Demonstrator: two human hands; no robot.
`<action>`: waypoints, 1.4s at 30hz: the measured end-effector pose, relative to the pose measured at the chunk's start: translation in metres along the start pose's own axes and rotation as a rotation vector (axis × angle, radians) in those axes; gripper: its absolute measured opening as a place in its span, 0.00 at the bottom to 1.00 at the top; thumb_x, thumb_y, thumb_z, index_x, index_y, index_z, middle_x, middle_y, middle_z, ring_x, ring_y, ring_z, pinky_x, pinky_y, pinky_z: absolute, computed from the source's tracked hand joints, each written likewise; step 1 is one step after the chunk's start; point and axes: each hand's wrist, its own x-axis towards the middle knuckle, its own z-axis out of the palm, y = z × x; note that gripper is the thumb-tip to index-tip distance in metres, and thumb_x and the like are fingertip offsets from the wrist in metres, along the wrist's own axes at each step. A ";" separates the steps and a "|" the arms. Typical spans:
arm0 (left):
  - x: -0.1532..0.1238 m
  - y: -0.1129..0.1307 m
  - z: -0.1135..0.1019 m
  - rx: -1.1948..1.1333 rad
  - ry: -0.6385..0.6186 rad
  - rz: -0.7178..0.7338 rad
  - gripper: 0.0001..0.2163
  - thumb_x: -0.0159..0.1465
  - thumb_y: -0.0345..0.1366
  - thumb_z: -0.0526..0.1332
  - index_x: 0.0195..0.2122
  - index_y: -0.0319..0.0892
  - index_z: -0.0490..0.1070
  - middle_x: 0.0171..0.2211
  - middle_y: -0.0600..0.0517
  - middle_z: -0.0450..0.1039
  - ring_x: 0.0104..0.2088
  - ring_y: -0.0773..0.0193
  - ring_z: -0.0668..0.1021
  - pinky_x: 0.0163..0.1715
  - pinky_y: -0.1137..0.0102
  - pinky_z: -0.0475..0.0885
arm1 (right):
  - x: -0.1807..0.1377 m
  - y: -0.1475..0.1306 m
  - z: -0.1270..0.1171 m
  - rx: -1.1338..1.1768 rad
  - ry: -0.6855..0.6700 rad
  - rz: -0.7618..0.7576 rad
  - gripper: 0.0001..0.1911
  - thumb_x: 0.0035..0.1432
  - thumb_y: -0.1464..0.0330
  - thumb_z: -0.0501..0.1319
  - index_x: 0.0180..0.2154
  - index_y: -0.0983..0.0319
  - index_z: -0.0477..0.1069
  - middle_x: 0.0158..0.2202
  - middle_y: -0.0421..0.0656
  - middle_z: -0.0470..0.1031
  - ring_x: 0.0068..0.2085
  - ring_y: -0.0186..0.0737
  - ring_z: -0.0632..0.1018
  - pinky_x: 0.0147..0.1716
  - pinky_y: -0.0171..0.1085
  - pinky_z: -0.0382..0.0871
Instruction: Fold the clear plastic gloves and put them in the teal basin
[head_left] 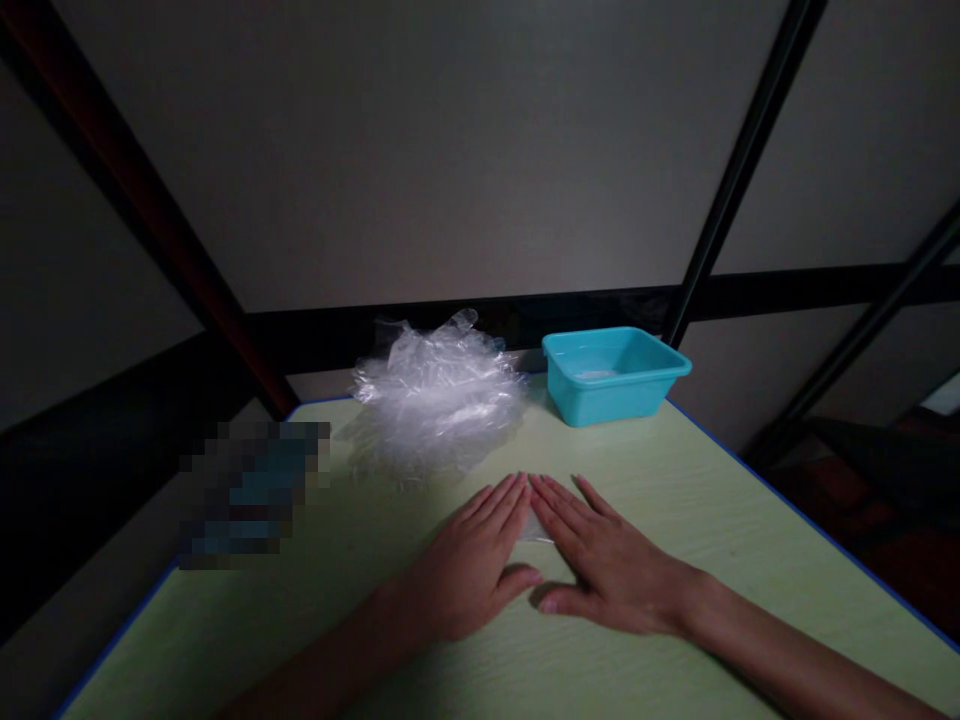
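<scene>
My left hand [476, 560] and my right hand [607, 555] lie flat on the table, fingers stretched out, with their fingertips meeting. Under them is a thin, clear plastic piece [535, 528], of which only a small part shows between the hands; its kind is mostly hidden, though it looks like the same film as the pile. Beyond the left hand sits a heap of crumpled clear plastic gloves [442, 390]. A turquoise plastic basin [611, 395] stands behind the right hand, with something pale and clear on its bottom.
The light green table [720, 530] has a blue edge. A pixelated, unreadable object [259, 495] lies near the left edge. Behind the table rises a large grey panelled surface [465, 150] with dark strips, close to the basin and heap.
</scene>
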 end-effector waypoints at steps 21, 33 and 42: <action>-0.005 -0.004 -0.002 -0.058 0.047 0.052 0.33 0.62 0.44 0.51 0.62 0.40 0.34 0.63 0.46 0.34 0.61 0.58 0.43 0.58 0.62 0.44 | -0.012 0.017 -0.012 0.081 -0.003 0.013 0.42 0.57 0.50 0.47 0.61 0.68 0.33 0.62 0.54 0.35 0.62 0.47 0.41 0.58 0.52 0.38; -0.002 -0.003 -0.005 -0.064 -0.045 0.145 0.29 0.63 0.48 0.49 0.61 0.42 0.42 0.62 0.47 0.39 0.61 0.58 0.44 0.58 0.60 0.41 | -0.011 0.010 -0.003 0.013 -0.027 -0.035 0.42 0.56 0.50 0.47 0.61 0.69 0.34 0.62 0.56 0.37 0.62 0.47 0.41 0.58 0.51 0.38; -0.002 -0.005 -0.004 -0.139 -0.014 0.118 0.30 0.60 0.44 0.54 0.61 0.42 0.44 0.62 0.48 0.41 0.61 0.59 0.47 0.58 0.62 0.42 | -0.008 0.010 -0.008 0.081 -0.055 0.025 0.44 0.54 0.48 0.49 0.61 0.70 0.39 0.62 0.56 0.42 0.61 0.47 0.46 0.58 0.51 0.40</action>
